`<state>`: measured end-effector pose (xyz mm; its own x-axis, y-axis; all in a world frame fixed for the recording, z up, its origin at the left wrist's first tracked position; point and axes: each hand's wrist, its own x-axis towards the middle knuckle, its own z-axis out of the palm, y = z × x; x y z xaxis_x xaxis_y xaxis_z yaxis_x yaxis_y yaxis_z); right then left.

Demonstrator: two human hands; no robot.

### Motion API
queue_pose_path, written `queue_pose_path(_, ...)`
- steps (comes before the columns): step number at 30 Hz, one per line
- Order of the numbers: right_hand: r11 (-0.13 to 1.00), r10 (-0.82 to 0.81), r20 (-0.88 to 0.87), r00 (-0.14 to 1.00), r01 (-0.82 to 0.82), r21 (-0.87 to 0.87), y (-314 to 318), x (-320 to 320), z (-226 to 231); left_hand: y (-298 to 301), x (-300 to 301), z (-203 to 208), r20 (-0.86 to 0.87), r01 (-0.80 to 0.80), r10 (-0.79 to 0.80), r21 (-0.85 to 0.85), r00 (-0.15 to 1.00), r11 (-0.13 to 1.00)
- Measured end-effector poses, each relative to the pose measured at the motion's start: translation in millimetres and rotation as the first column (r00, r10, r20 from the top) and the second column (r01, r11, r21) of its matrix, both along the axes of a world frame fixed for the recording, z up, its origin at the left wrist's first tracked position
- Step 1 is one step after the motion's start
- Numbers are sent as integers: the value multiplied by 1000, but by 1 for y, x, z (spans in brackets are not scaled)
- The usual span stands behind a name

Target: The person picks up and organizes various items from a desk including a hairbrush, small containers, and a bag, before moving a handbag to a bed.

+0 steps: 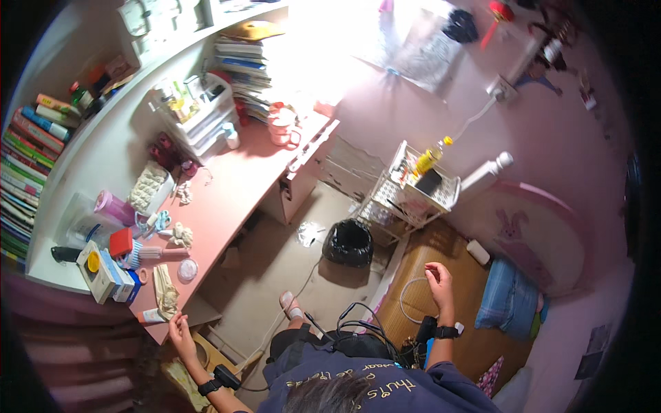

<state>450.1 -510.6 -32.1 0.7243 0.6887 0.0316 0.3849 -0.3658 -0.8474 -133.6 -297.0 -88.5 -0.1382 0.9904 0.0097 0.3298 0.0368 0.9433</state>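
My left hand is at the near corner of the pink desk, its fingers loosely extended. Its fingertips are close to a white and orange tube and a crumpled cream cloth; whether they touch either is too small to tell. Out to the right, my right hand is raised above the brown mat on the bed, fingers loosely curved and apart, holding nothing visible. A white cable loop lies on the mat beside it. Both wrists wear black bands.
Brushes, boxes, a round clear lid and a pink cup crowd the desk. A bin with a black bag stands on the floor near a white rack holding a yellow bottle. A blue pillow rests on the bed.
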Motion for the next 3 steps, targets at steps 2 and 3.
queue_pose_path(2,999,50,5,999,-50,-7,31,-4,5,19,7,8,3,16,-16,-12,1000,1000)
queue_pose_path(3,997,80,0,997,-80,-6,50,-6,6,34,3,5,-50,24,-26,-41,998,999)
